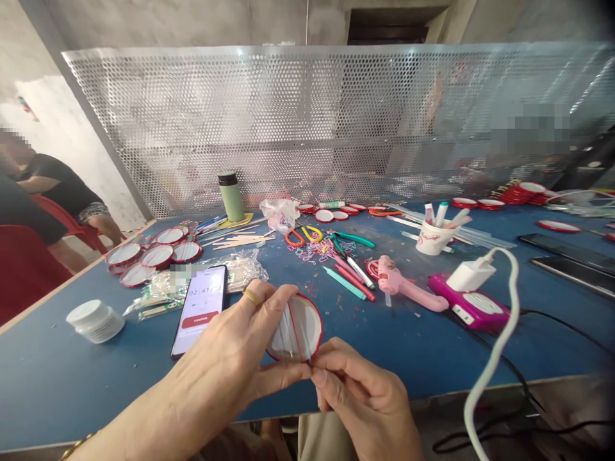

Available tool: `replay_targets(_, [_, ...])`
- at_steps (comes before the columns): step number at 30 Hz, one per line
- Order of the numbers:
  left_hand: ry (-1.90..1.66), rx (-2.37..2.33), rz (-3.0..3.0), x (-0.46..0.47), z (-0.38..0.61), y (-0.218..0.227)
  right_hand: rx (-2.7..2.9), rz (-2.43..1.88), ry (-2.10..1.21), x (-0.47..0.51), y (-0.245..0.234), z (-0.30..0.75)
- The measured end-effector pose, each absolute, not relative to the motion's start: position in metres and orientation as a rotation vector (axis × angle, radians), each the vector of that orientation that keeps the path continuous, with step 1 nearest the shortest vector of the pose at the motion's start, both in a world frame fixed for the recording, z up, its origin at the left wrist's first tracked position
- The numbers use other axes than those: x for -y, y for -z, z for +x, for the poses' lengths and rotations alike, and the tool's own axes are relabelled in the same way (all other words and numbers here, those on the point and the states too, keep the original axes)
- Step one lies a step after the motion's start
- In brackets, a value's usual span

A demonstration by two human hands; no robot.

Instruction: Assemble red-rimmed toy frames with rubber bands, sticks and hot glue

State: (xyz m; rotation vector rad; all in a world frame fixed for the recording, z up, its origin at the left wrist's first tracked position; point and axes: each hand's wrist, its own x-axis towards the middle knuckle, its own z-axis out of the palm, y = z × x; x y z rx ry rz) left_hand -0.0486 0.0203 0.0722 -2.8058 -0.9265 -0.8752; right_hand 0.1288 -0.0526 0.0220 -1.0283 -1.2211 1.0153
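My left hand (240, 346), with a gold ring on one finger, grips a round white disc with a red rim (307, 320) by its edge. The disc is tilted above the table's front edge, and a thin red line and clear strips cross its face. At its lower right edge, my right hand (362, 390) is closed in a pinch; the fingertips hide what lies between them. Beyond my left wrist lies a phone (199, 307) showing a timer. Behind the disc are a turquoise marker (343, 282) and a red marker (355, 279).
Similar red-rimmed discs (157, 257) are piled at left, near a white jar (96, 321). A pink glue gun (408, 285) and purple power strip (468, 304) with a white cable stand at right. Pliers (355, 239), a paper cup (431, 238) and a green flask (231, 198) stand farther back.
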Motion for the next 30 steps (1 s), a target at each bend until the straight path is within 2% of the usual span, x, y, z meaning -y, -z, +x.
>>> replay_targets(11, [0.906, 0.781, -2.873, -0.014, -0.046, -0.080, 0.795, -0.793, -1.527, 0.046, -0.023, 0.134])
replay_targets(15, [0.908, 0.759, -2.927, -0.012, -0.047, -0.081, 0.698, -0.797, -1.375, 0.040, -0.030, 0.144])
replay_targets(21, [0.813, 0.828, -2.967, -0.014, -0.041, -0.073, 1.292, -1.178, -1.008, 0.043, -0.039, 0.147])
replay_targets(24, [0.787, 0.829, -3.015, -0.018, -0.039, -0.066, 1.399, -1.259, -0.931, 0.037, -0.040, 0.147])
replay_targets(28, [0.923, 0.857, -3.175, -0.031, -0.047, -0.066, 1.381, -1.277, -0.901, 0.028, -0.040, 0.151])
replay_targets(30, [1.053, 1.055, -3.249, -0.042, -0.050, -0.071, 1.400, -1.274, -0.874, 0.024, -0.042, 0.153])
